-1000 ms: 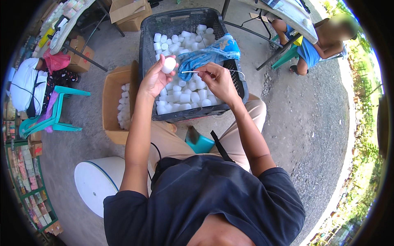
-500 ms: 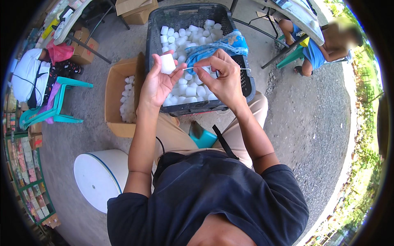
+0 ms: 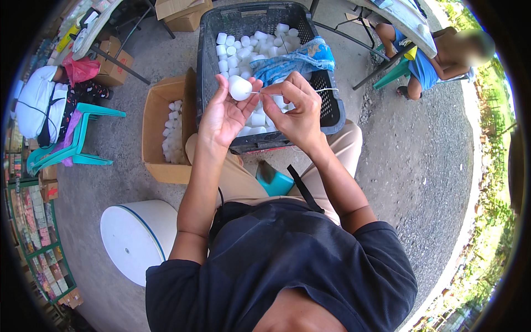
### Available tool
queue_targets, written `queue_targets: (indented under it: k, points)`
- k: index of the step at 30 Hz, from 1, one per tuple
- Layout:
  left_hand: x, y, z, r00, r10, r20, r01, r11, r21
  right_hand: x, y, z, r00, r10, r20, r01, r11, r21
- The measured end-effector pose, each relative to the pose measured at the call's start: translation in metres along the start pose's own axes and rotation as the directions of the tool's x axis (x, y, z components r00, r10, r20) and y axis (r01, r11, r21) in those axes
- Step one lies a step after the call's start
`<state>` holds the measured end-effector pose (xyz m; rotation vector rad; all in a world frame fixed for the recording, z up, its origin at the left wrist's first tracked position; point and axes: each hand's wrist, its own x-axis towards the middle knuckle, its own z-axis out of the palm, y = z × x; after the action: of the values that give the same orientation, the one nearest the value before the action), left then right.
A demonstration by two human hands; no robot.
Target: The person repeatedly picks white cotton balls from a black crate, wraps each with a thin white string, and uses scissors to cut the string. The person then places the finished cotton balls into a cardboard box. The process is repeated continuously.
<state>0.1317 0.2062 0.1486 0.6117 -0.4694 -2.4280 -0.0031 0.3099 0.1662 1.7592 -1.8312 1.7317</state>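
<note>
My left hand [image 3: 224, 119], palm up, cradles a short white cylinder [image 3: 240, 88] that looks like a votive candle. Its fingers curl loosely around the piece. Thumb and forefinger of my right hand [image 3: 296, 110] pinch a thin white strand [image 3: 327, 89], like a wick, just right of the cylinder. One end of the strand reaches the cylinder; whether it enters it I cannot tell. The other end sticks out past my right knuckles. Beneath both hands is a black plastic crate [image 3: 265, 10] holding many similar white cylinders [image 3: 257, 119]. A blue patterned cloth [image 3: 298, 60] lies over its right side.
Left of the crate stands an open cardboard box [image 3: 166, 174] with more white cylinders. A white round tub [image 3: 133, 243] is near my left elbow. People sit at the left and right, by a green chair [image 3: 80, 135] and a table [image 3: 409, 27].
The cylinder has shifted slightly right and turned in my left hand, toward the strand. My right hand has moved slightly left and keeps its pinch.
</note>
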Motion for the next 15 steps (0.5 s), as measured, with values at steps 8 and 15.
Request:
queue_targets:
  k: [8, 15]
  points:
    - [-0.007, -0.009, 0.003, 0.998, 0.053, -0.021, -0.053, 0.999, 0.008, -0.004, 0.001, 0.004, 0.984, -0.171, -0.053, 0.161, 0.976, -0.143]
    - [-0.008, -0.016, 0.006, 0.994, 0.112, -0.02, -0.111, 0.992, 0.055, -0.005, 0.001, 0.008, 0.987, -0.14, -0.074, 0.129, 0.983, -0.13]
